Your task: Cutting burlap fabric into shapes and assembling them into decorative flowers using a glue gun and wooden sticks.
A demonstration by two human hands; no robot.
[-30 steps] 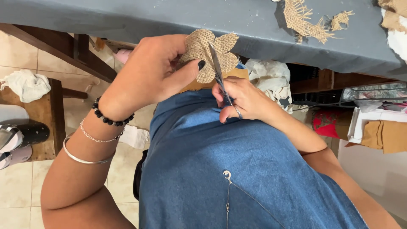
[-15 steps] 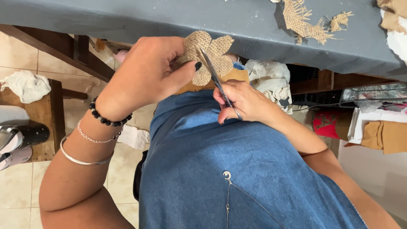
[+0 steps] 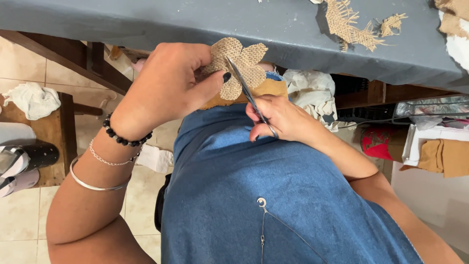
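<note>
Left hand (image 3: 166, 88) pinches a burlap flower cutout (image 3: 239, 66); right hand (image 3: 278, 120) grips scissors (image 3: 246, 90), blades slicing between 2 petals. Next, I judge, turn the piece.

A blue denim garment (image 3: 273, 195) is worn over the body and fills the lower middle of the frame. A thin silver chain with a small crescent charm (image 3: 262, 202) is seen lying on the denim at the lower centre. Both arms are left bare, with no sleeves. On the left wrist, at the lower left of the frame, three bracelets are worn: a black bead bracelet (image 3: 122, 138), a fine silver chain bracelet (image 3: 108, 159) and a plain silver bangle (image 3: 93, 183). The nails of the left hand (image 3: 166, 88) are painted dark, as shown by the thumbnail (image 3: 226, 77) near the upper centre.
</note>
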